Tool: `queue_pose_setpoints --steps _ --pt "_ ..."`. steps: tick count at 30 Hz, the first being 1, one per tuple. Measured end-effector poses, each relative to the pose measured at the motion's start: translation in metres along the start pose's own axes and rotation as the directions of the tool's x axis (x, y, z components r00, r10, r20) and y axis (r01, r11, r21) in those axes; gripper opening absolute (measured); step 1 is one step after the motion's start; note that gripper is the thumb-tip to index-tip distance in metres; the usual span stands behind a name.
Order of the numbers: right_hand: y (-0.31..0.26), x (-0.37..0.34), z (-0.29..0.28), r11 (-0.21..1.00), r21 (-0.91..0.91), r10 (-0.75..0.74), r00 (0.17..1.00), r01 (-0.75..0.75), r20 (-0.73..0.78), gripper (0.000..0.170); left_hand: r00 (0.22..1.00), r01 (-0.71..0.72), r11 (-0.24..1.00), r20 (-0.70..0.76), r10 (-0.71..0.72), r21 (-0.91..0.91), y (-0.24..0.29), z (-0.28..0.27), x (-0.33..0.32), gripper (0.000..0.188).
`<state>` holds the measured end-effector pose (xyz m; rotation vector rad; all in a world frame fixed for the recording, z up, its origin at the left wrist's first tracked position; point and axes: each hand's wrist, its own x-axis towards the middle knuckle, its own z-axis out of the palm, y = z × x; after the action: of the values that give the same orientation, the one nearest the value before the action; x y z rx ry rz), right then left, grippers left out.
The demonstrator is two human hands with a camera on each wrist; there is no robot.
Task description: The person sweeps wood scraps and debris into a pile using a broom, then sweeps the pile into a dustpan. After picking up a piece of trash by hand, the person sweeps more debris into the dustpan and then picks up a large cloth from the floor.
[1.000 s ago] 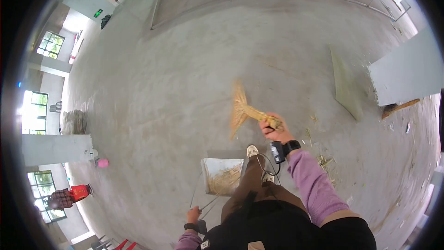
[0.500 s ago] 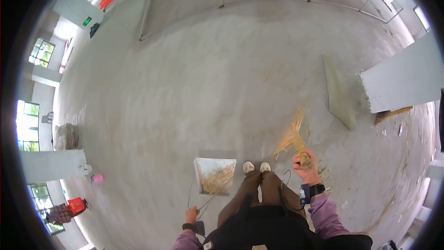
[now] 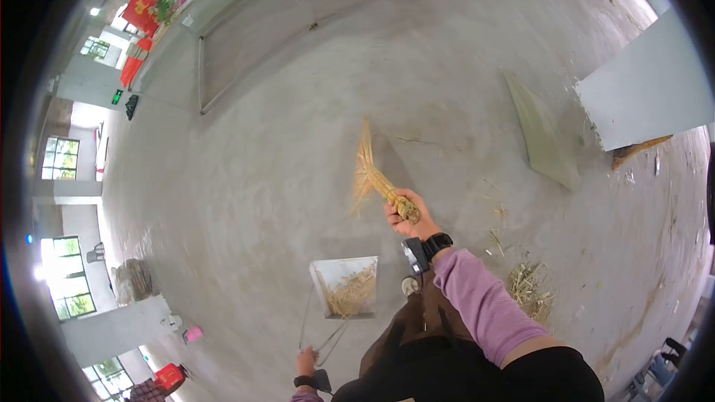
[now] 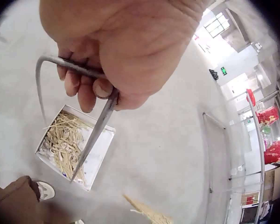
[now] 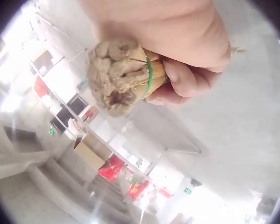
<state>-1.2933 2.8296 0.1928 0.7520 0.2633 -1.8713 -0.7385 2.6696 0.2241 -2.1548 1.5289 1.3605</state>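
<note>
My right hand (image 3: 423, 225) grips the bound handle of a straw broom (image 3: 378, 180), held out ahead of me with its fanned bristles to the front left. In the right wrist view, the cut stalk ends (image 5: 114, 77) stick out of the fist beside a green tie (image 5: 150, 77). Low on the left, my left hand (image 3: 306, 362) holds the bent metal handle (image 4: 97, 128) of a white dustpan (image 4: 101, 147). Straw pieces (image 4: 63, 144) and pale scraps lie in the pan, which sits near my feet with its handle rising to the hand.
Loose straw (image 3: 530, 289) is heaped on the floor to my right, with scattered bits ahead of it. A greenish sheet (image 3: 542, 138) lies near a pale column (image 3: 648, 85). Metal framing (image 3: 201, 74) stands ahead, and another person (image 3: 145, 391) is far left.
The broom went from the left to my right side near the straw, then swung back forward and left. My left hand keeps hold of the dustpan handle.
</note>
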Motion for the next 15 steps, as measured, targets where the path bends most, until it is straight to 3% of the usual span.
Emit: queue_pose_setpoints --steps 1,7,11,15 --pt "-0.013 0.006 0.003 0.982 0.160 0.097 0.995 -0.102 0.037 0.023 1.000 -0.006 1.000 0.000 0.006 -0.004 0.013 0.001 -0.002 0.028" --pt "-0.058 -0.078 -0.057 0.983 0.179 -0.062 0.994 0.045 0.089 0.025 0.996 -0.085 0.994 0.012 0.084 0.066 0.065 0.003 0.002 0.038" --pt "-0.082 -0.161 -0.095 0.951 0.252 -0.182 0.983 0.180 -0.017 0.025 0.999 -0.038 0.998 -0.009 0.039 0.050 0.107 0.015 0.014 0.035" --pt "-0.083 -0.205 -0.080 0.924 0.231 -0.264 0.944 0.307 -0.197 0.025 0.990 -0.099 0.979 0.116 0.079 0.176 0.153 0.021 0.036 0.031"
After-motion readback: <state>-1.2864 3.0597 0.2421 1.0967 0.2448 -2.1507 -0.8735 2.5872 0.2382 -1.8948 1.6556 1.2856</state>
